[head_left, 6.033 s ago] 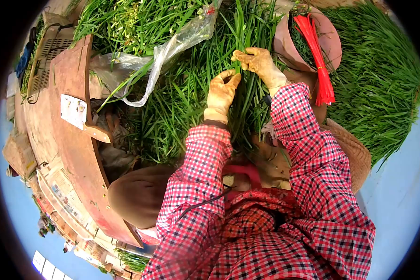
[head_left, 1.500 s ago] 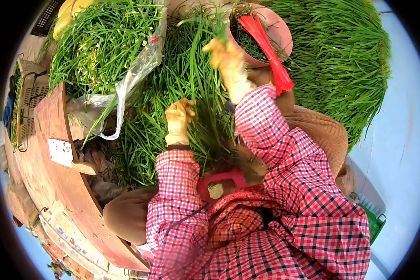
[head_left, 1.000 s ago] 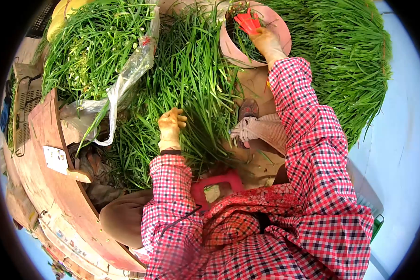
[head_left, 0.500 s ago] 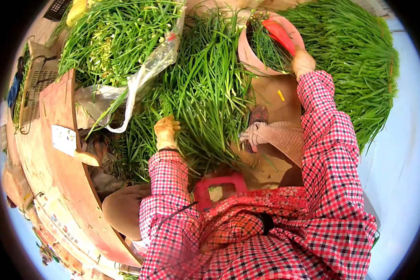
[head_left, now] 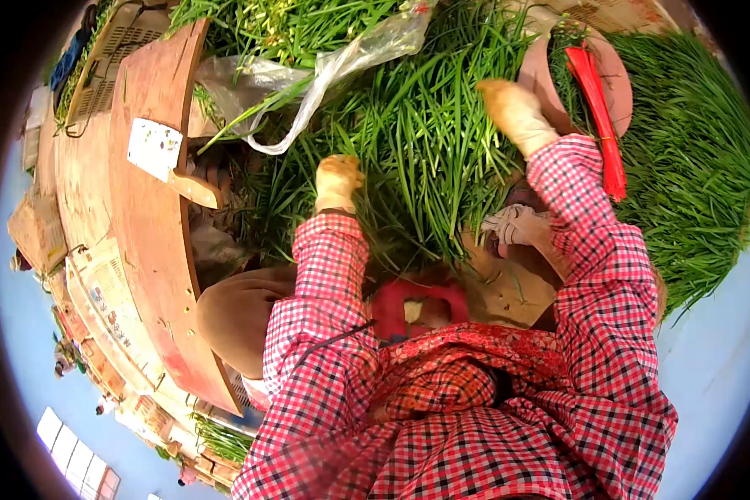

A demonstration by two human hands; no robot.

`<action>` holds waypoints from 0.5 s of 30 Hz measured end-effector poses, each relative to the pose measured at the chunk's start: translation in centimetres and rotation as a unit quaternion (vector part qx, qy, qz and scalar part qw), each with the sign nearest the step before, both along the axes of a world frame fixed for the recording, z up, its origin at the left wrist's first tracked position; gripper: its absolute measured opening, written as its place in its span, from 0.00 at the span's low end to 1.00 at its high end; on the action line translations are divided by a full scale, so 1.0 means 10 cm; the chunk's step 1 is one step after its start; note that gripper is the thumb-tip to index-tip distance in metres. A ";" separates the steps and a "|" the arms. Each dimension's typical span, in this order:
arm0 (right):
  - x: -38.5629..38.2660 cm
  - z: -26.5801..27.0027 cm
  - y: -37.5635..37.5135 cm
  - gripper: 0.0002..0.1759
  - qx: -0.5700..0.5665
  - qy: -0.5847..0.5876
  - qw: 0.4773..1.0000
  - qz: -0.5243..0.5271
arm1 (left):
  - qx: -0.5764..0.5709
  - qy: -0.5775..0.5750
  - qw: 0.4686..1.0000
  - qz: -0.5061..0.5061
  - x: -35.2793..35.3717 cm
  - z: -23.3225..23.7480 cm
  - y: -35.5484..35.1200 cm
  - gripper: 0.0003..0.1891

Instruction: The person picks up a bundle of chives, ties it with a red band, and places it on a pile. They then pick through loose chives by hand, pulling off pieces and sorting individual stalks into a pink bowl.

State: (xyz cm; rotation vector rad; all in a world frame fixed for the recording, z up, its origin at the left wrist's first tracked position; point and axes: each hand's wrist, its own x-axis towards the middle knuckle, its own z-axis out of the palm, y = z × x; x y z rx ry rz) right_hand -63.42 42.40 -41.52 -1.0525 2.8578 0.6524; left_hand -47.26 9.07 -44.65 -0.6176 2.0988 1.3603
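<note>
Greens between wooden board and blue floor, grips of left hand and right hand unclear.

A wooden-handled cleaver on a reddish-brown wooden board.

Open air over loose greens between left hand and right hand, plastic bag blocking upper left; pink tub beside right hand

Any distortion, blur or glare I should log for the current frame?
Head view: fisheye bowing, plain in the wooden board, with black around the round image; head view: right hand soft, probably motion blur, the knife crisper; head view: window panes at lower left nearly white.
</note>
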 end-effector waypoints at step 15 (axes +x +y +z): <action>0.78 -0.27 -1.48 0.26 -0.334 -0.012 0.886 -0.321 | 0.079 0.000 0.975 0.206 0.17 0.20 0.08 0.14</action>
